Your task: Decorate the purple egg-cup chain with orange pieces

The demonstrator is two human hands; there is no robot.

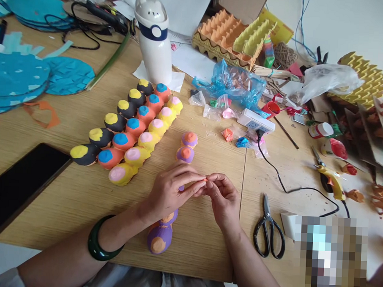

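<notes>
Both hands meet above the table (205,254), in front of the person's body, with their fingertips brought together at one point. The left hand (173,187) comes in from the lower left, back of the hand upward, its fingers stretched forward side by side and the thumb set beneath them; a dark green bangle (94,241) circles that forearm. Its index finger and thumb are nearly together, pinching a small orange piece (205,180) between their tips. The right hand (222,197) reaches in from the lower right, its fingers curled inward, and its thumb and index finger close on the same piece from the other side. Only a sliver of bright orange shows between the tips, so its full shape cannot be told. Beneath the hands, a line of purple domes (164,240) runs away from the person, its middle largely hidden by the left hand and wrist. The nearest dome is purple with a pale orange patch; the next, partly covered, has a rough-looking orange patch. The two farthest domes carry orange caps, each topped with a stronger orange dab. To the left stand three rows of painted domes (133,130), in black and yellow, orange and blue, and yellow and pink.
</notes>
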